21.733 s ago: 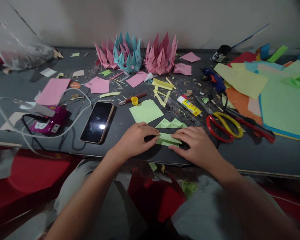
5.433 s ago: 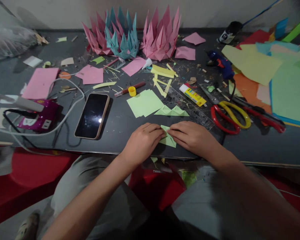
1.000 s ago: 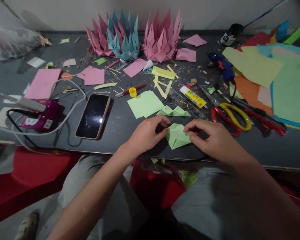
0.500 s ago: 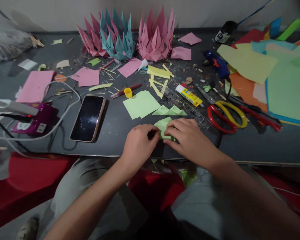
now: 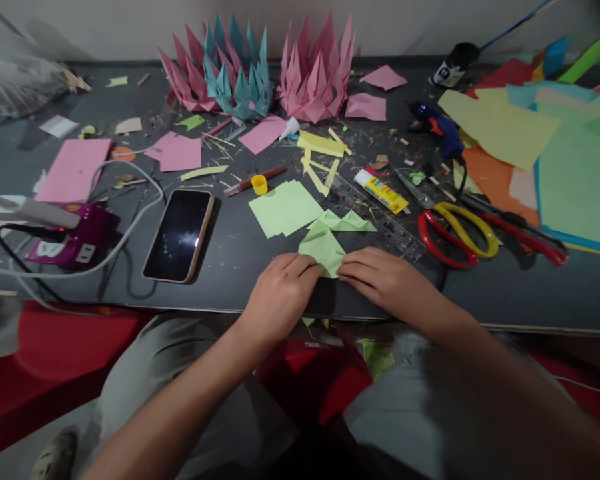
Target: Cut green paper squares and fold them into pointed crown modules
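Note:
A creased piece of light green paper lies near the table's front edge, partly folded, its lower corners under my fingers. My left hand pinches its left side, and my right hand pinches its right side. Just beyond it rests a folded green strip with small triangular peaks, which the paper's top corner touches or overlaps. To the upper left lies a loose stack of flat green paper squares. My fingertips partly hide the paper's lower edge.
A phone lies left, near a purple power adapter with cables. To the right are a glue stick, a clear ruler, scissors and a glue gun. Folded pink and blue paper crowns stand behind.
Both hands have moved apart to the paper's two sides, uncovering more of it. The paper now shows a larger, more opened shape with its top corner against the peaked strip.

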`<state>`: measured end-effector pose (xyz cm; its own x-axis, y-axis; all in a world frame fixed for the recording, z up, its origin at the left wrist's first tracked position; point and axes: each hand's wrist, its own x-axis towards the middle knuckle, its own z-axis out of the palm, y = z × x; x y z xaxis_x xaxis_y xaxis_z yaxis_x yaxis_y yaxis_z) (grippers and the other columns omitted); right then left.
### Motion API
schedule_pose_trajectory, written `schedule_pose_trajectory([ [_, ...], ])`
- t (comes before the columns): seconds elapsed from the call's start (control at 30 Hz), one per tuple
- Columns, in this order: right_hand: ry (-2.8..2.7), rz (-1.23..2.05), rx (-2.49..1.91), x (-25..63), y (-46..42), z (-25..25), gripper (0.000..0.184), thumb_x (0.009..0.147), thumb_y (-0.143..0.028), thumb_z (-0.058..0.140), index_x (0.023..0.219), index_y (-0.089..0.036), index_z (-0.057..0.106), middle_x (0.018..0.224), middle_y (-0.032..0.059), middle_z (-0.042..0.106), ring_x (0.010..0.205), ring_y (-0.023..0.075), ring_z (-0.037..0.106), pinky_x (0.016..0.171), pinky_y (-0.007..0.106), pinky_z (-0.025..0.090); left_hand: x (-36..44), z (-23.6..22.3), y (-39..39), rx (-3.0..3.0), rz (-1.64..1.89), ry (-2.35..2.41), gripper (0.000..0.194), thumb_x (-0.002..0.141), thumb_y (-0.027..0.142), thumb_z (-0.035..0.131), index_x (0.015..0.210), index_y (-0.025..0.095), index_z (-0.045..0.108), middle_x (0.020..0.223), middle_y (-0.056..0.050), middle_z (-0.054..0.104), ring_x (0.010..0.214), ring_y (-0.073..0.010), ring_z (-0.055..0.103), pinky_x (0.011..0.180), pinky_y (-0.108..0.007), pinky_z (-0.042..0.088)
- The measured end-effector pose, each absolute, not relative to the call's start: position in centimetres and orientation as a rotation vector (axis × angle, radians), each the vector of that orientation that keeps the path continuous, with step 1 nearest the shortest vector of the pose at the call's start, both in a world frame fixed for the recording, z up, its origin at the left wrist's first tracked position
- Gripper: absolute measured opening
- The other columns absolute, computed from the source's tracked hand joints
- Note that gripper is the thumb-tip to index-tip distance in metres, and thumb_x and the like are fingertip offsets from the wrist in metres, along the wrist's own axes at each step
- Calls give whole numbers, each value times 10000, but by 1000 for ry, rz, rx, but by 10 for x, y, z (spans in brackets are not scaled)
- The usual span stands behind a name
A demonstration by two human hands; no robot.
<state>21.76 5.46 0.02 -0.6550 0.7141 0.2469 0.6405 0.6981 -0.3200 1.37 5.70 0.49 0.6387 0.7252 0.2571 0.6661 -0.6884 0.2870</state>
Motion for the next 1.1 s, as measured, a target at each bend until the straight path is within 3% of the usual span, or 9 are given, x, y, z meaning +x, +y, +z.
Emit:
schedule_pose_trajectory([
  [0.23,-2306,644,-1217,215,57,3,105,852,-199,526,836,-185,628,899,48,620,868,169,567,792,305,456,13,-2,64,2332,698,1112,93,825,212,562,828,169,645,861,-46,635,821,-166,572,750,-314,476],
  [0.43,-2122,867,-1424,211,64,7,49,783,-209,599,749,-189,628,807,15,588,733,137,553,677,267,429,16,4,72,2093,621,1196,53,769,162,628,754,180,675,807,-21,622,791,-148,575,711,-283,457],
  [0.93,-2050,898,-1572,205,71,6,79,731,-209,619,655,-191,632,720,-1,581,631,115,497,587,240,379,20,9,75,2020,566,1264,38,709,129,676,699,165,679,763,-15,624,721,-133,577,654,-259,444],
  [1.1,-2043,885,-1605,201,70,7,74,708,-172,624,636,-185,615,693,-8,565,615,110,485,578,234,369,22,9,69,2264,525,1205,95,780,119,593,792,179,666,820,-16,626,797,-152,566,721,-287,456],
])
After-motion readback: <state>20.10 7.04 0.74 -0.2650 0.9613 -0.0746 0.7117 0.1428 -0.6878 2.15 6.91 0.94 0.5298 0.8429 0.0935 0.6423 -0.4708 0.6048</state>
